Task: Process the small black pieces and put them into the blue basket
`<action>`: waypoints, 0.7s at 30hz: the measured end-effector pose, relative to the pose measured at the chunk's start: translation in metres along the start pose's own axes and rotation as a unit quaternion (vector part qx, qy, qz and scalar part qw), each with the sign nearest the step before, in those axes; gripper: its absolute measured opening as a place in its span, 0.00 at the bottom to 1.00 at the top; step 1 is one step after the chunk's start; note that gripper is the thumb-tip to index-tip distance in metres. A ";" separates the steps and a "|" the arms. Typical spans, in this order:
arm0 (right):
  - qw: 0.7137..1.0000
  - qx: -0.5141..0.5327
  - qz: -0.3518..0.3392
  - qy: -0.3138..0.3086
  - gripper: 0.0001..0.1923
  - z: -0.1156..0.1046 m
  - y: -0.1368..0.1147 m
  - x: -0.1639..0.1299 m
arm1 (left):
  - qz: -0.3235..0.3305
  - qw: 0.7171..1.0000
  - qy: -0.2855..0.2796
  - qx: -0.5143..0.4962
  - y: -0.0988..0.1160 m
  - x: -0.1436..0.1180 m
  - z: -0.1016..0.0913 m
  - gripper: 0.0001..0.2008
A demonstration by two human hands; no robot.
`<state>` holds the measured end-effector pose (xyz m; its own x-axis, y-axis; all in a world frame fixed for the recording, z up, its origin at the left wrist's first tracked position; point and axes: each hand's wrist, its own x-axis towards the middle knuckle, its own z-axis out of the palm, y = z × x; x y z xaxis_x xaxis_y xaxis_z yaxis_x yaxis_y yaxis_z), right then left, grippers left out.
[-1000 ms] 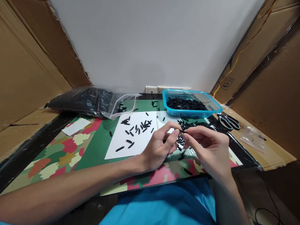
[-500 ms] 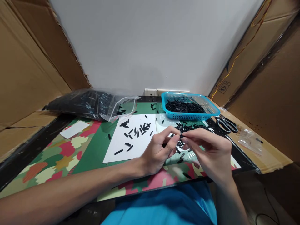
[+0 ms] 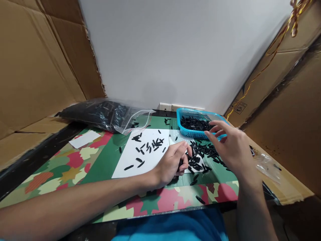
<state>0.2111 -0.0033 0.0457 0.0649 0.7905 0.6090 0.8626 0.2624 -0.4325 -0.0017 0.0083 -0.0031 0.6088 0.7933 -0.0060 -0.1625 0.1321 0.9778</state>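
Small, thin black sticks [image 3: 196, 164] lie scattered between the hands. The left hand [image 3: 173, 161] curls around some; the right hand [image 3: 230, 144] spreads wide near the blue plastic basket [image 3: 193, 134].

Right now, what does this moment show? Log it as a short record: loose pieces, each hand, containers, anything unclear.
Black pieces: heaped in front of the blue basket, others scattered on the white paper
Left hand: fingers curled, black pieces showing inside its grip
Right hand: raised, overlapping the basket's right end in view, fingers apart, nothing seen held
Blue basket: holds many black pieces
Large clear bag: lying at back left, dark contents
Unclear: how many pieces the left hand holds; what fills the bag
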 end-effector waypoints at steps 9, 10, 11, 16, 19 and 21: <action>0.966 0.219 -0.050 -0.124 0.07 0.016 -0.036 -0.057 | 0.002 0.999 -0.023 -0.049 -0.005 0.004 -0.001 0.26; 0.965 0.223 -0.046 -0.130 0.07 0.018 -0.036 -0.058 | 0.005 0.998 -0.025 -0.049 -0.005 0.004 -0.001 0.26; 0.964 0.222 -0.041 -0.138 0.08 0.020 -0.036 -0.060 | 0.009 0.999 -0.027 -0.045 -0.006 0.003 0.000 0.25; 0.960 0.215 -0.029 -0.176 0.10 0.024 -0.034 -0.061 | 0.021 0.999 -0.027 -0.017 -0.004 0.000 0.003 0.25; 0.955 0.230 -0.026 -0.188 0.11 0.024 -0.034 -0.061 | 0.019 1.000 -0.018 -0.006 -0.003 -0.001 0.003 0.24; 0.950 0.240 -0.022 -0.200 0.11 0.023 -0.034 -0.061 | 0.024 0.999 -0.020 0.002 -0.003 0.000 0.004 0.24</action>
<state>0.1666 -0.0472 0.0080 -0.2433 0.8951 0.3737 0.5263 0.4455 -0.7243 0.0014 0.0054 -0.0053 0.6312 0.7740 0.0501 -0.1898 0.0915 0.9776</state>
